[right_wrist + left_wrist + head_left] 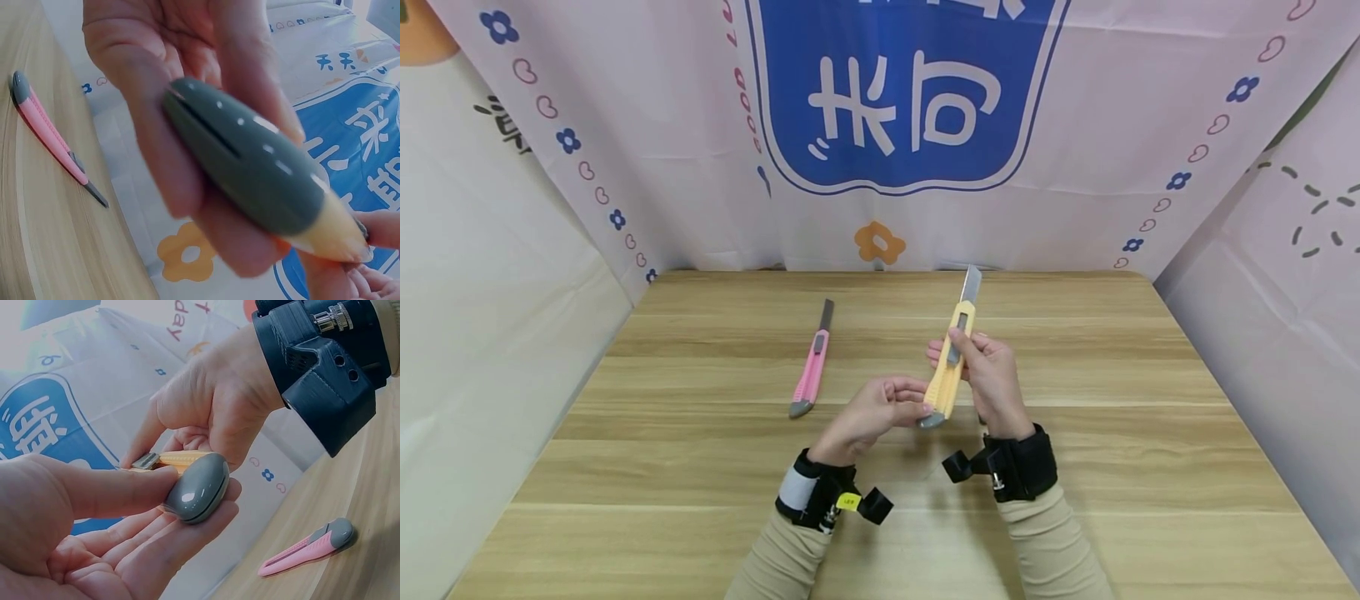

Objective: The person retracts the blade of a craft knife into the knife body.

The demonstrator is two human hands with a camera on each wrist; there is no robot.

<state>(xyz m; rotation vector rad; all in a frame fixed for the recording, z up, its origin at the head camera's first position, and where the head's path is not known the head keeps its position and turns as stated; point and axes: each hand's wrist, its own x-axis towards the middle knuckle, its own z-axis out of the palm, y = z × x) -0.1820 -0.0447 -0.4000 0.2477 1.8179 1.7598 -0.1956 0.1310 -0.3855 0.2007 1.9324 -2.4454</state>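
A yellow utility knife [950,371] is held above the wooden table [700,475], its steel blade [972,286] extended and pointing away from me. My right hand [957,343] grips the yellow body, thumb on the slider. My left hand [920,407] pinches the knife's grey end cap [931,418] between thumb and fingers. The left wrist view shows the grey end cap [197,487] resting on my left fingers under the thumb. In the right wrist view the grey end cap [250,178] fills the middle, with the yellow body [331,236] behind it.
A pink utility knife [811,362] lies on the table to the left of my hands, blade slightly out and pointing away. The pink knife [309,547] [53,140] shows in both wrist views. Printed cloth walls [902,108] enclose the table on three sides.
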